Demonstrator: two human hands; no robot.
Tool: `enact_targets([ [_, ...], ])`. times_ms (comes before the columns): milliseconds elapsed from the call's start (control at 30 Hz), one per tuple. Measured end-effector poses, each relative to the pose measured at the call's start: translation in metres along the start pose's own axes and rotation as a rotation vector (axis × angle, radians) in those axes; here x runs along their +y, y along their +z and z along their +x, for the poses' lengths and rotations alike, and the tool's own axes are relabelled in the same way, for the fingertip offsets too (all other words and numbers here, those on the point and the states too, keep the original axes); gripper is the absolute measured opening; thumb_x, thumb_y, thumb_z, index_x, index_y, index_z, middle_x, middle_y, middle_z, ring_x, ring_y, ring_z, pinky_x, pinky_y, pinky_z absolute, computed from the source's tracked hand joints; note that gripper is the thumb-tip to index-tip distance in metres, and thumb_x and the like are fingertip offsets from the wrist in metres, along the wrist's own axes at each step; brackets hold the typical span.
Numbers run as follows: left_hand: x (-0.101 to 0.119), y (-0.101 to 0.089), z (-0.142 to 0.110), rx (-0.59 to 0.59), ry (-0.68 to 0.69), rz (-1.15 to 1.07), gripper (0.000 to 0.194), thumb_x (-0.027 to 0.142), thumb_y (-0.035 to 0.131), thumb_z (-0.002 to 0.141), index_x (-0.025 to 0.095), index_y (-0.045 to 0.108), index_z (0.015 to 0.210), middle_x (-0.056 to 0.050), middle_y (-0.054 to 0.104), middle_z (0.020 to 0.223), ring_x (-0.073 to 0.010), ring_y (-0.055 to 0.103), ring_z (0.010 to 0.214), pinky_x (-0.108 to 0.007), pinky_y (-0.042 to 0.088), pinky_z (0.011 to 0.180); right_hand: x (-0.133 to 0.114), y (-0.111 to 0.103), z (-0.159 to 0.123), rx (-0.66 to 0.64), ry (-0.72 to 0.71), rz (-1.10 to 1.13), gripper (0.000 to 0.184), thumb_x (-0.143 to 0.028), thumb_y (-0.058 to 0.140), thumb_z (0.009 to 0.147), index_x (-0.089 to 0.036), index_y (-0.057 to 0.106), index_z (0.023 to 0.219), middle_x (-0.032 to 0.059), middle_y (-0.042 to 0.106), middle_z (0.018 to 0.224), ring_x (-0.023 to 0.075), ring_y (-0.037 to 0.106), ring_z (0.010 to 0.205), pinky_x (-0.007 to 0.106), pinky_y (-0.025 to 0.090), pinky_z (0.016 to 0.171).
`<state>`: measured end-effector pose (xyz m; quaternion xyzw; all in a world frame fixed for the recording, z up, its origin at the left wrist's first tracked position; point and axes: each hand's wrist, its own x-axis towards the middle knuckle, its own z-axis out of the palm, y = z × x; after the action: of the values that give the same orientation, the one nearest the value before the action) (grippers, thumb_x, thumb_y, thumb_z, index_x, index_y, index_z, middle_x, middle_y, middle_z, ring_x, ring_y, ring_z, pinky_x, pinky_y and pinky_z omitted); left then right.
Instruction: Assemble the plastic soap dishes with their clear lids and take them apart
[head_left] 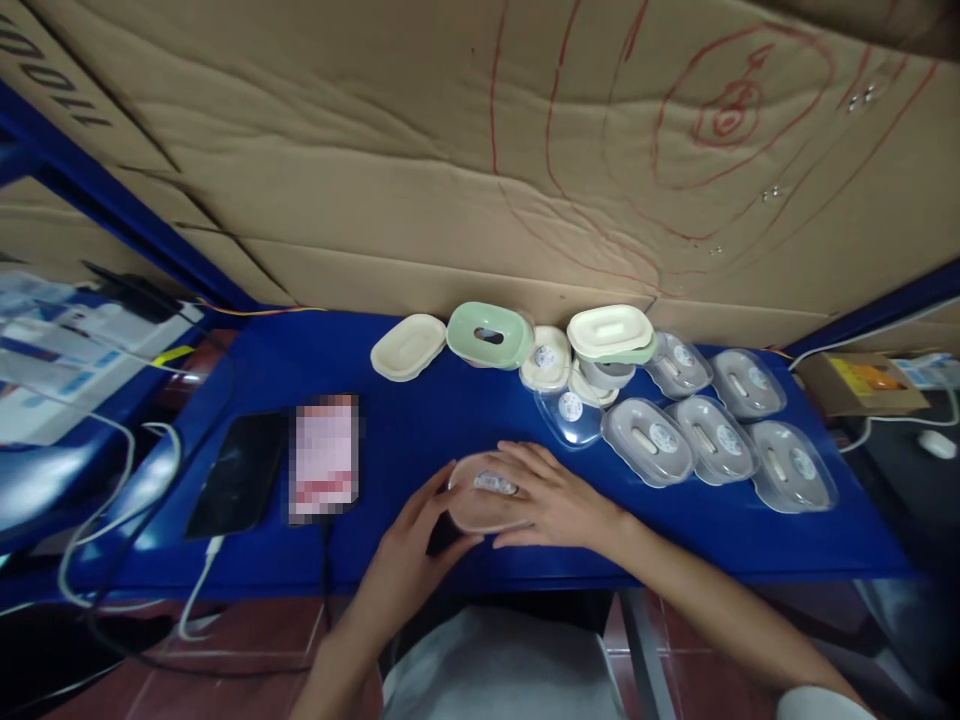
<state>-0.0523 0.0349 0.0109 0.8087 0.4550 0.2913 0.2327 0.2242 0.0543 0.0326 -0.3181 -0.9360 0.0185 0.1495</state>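
Observation:
A pinkish oval soap box with a clear lid (480, 500) lies near the front edge of the blue table (420, 420). My right hand (551, 495) lies flat over its top, fingers stretched out and pressing on the lid. My left hand (412, 545) cups its left and front side, fingers curled round the box. A round white sticker shows through the lid between my fingers.
Several clear-lidded oval boxes (712, 435) lie in rows at the right. Cream and green oval box parts (491, 335) and a stacked one (611, 335) stand at the back. A dark phone (236, 470) and a blurred card (324, 458) lie at the left, with white cables (112, 490). Cardboard (480, 150) walls the back.

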Motion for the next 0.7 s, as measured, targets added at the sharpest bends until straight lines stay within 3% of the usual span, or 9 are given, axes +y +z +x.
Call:
enact_targets([
  [100,0.002,0.002,0.001,0.008,0.006,0.009,0.044,0.046,0.069,0.102,0.029,0.057,0.141,-0.013,0.062,0.153,-0.0311,0.067,0.137,-0.049,0.063,0.107,0.007,0.004,-0.001,0.020,-0.036,0.017,0.071,-0.064,0.072,0.095,-0.023,0.060,0.151,0.0162,0.051,0.163,0.0367,0.035,0.159,0.059,0.041,0.124],
  [367,0.011,0.006,0.002,0.021,0.021,0.015,0.048,0.041,0.070,0.102,0.029,0.054,0.145,-0.016,0.058,0.156,-0.0333,0.063,0.141,-0.056,0.059,0.111,0.017,0.016,-0.012,0.242,-0.064,0.097,0.072,-0.063,0.076,0.092,-0.019,0.062,0.148,0.0170,0.061,0.153,0.0326,0.037,0.159,0.055,0.043,0.126],
  [567,0.008,0.005,0.001,-0.001,-0.009,-0.042,0.048,0.037,0.072,0.101,0.031,0.054,0.145,-0.014,0.054,0.160,-0.0311,0.059,0.146,-0.055,0.054,0.116,0.012,0.003,-0.009,0.108,-0.050,0.016,0.073,-0.056,0.077,0.094,-0.023,0.056,0.155,0.0149,0.055,0.160,0.0364,0.032,0.162,0.062,0.038,0.128],
  [700,0.007,0.002,0.000,-0.049,-0.004,-0.073,0.054,0.041,0.071,0.102,0.033,0.050,0.151,-0.013,0.052,0.163,-0.0306,0.056,0.148,-0.054,0.053,0.118,-0.002,-0.011,-0.011,0.061,-0.005,-0.060,0.074,-0.056,0.078,0.093,-0.023,0.055,0.156,0.0136,0.053,0.162,0.0368,0.041,0.157,0.055,0.051,0.120],
])
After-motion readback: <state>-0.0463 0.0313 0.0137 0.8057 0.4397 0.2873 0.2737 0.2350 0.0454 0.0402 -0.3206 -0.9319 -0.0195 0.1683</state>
